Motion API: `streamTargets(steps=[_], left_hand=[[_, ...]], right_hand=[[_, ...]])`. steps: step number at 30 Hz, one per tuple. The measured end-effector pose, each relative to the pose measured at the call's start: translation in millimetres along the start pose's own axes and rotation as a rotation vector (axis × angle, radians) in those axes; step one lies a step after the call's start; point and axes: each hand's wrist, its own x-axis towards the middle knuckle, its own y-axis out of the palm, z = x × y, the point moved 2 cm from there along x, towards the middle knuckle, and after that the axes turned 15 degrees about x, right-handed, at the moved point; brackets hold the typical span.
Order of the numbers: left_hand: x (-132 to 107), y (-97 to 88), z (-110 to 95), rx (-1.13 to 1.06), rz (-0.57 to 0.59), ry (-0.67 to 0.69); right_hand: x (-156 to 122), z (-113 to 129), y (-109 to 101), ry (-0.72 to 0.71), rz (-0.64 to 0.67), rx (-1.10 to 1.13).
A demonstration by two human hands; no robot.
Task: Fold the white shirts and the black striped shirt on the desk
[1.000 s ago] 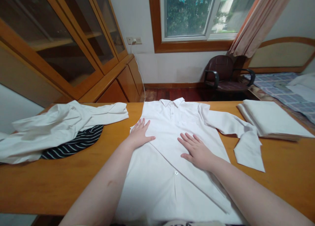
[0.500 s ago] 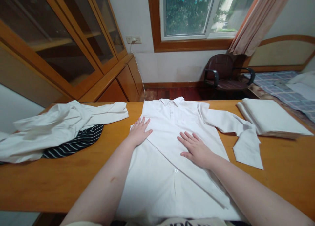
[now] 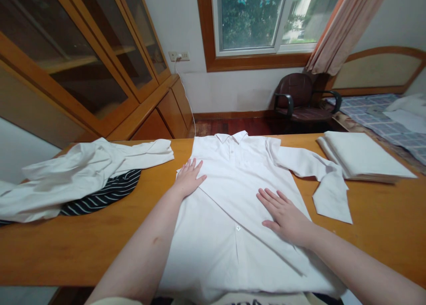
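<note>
A white button-up shirt [image 3: 233, 172] lies spread face up on the wooden table [image 3: 83, 243], collar toward the window. Its left sleeve is folded across the front; its right sleeve [image 3: 319, 176] trails out to the right. My left hand [image 3: 188, 178] rests flat and open on the shirt's left edge near the shoulder. My right hand [image 3: 284, 214] lies flat and open on the folded sleeve, toward the shirt's right side. Neither hand holds anything.
A heap of white clothes [image 3: 73, 172] over a dark striped garment [image 3: 106, 192] sits at the left. A stack of folded white cloth [image 3: 359, 156] lies at the right rear. Beyond the table stand a cabinet [image 3: 100, 74], a dark chair [image 3: 299, 101] and a bed [image 3: 392, 119].
My right hand has slid right and toward me across the shirt, smoothing the folded sleeve. My left hand has stayed in place.
</note>
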Motion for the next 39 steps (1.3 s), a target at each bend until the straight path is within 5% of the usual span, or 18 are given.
streamTargets(steps=[9,17,22,24,26,33,39], left_hand=[[0,-0.7,0,0.007,0.006,-0.003],[-1,-1.1,1,0.0,-0.015,0.001],[-2,-1.9,0,-0.014,-0.037,0.001],[-2,-1.3,-1,-0.02,-0.042,0.007],[-2,0.1,0,-0.025,-0.042,0.017],[-9,-10.9,5,-0.062,-0.076,0.062],[-30,-28.2,-52,-0.11,-0.053,0.215]], right_hand=[[-56,-6,6,0.044,-0.076,-0.079],[-65,-5,-4,0.099,-0.11,-0.025],[-68,-31,-36,0.468,-0.449,-0.175],[-73,-45,-46,0.662,-0.49,-0.266],[-75,-53,-49,0.76,-0.442,-0.31],[-62,-53,-51,0.751,-0.289,-0.36],[-49,-51,-53,0.715,-0.264,-0.406]])
